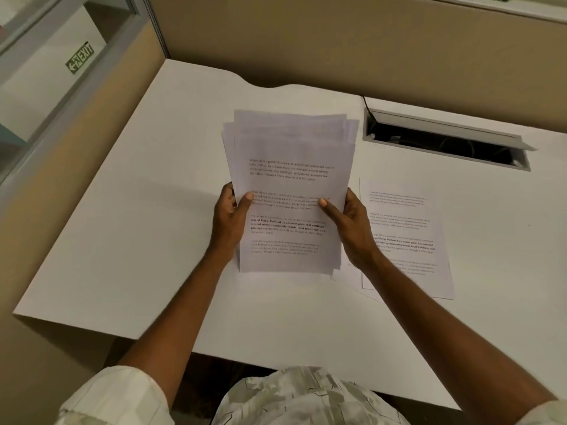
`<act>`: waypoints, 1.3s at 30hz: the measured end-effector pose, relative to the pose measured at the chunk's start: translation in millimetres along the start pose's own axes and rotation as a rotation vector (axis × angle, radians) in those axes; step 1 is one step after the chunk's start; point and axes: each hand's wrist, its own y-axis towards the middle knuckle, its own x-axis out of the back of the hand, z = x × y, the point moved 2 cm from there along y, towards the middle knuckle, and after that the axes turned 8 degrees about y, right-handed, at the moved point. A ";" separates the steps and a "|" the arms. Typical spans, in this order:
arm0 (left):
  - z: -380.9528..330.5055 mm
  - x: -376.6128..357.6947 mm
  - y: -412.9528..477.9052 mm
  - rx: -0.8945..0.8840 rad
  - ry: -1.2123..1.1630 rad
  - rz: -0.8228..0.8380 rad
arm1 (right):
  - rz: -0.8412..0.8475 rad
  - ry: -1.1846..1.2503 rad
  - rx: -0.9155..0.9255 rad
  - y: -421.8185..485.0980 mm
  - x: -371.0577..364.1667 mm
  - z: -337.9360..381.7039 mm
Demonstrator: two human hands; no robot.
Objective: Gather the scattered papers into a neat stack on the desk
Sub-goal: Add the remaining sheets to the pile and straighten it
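A bundle of white printed papers [291, 167] is held up over the middle of the white desk [138, 228]. Its sheets are uneven, with several top edges fanned out. My left hand [228, 219] grips the bundle's left edge, thumb on the front page. My right hand [349, 223] grips the right edge the same way. To the right, more printed sheets [408, 237] lie flat on the desk, partly overlapping one another; my right wrist covers their left edge.
An open cable slot [445, 142] with a raised lid is cut into the desk at the back right. Beige partition walls [306, 41] close the back and left sides. The desk's front edge runs just ahead of my body.
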 end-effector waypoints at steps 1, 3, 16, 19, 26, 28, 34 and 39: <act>-8.4 -0.9 2.0 -0.028 -0.016 -0.005 | -0.018 0.003 0.027 -0.4 -1.3 2.9; -24.2 -2.6 4.8 -0.072 -0.046 -0.005 | -0.048 0.016 0.083 -1.5 -4.5 9.1; -38.5 2.0 -15.2 -0.200 0.027 0.073 | -0.020 0.012 0.140 -19.0 -2.9 5.3; -27.0 -1.1 -21.9 -0.159 0.080 0.106 | 0.003 -0.040 0.103 -21.0 -1.3 -4.6; -23.5 -12.8 -30.9 -0.097 0.159 0.124 | -0.013 -0.131 0.103 -18.4 -4.0 -11.1; -31.5 -13.9 -31.2 -0.112 0.167 0.051 | -0.069 -0.159 0.127 -14.5 -4.5 -6.5; -38.8 -6.8 -31.9 -0.106 0.327 -0.079 | -0.085 -0.275 0.092 -10.8 -6.2 -3.0; 2.2 0.0 -41.1 0.122 0.520 -0.001 | -0.071 -0.394 -0.239 -9.7 -6.3 -43.5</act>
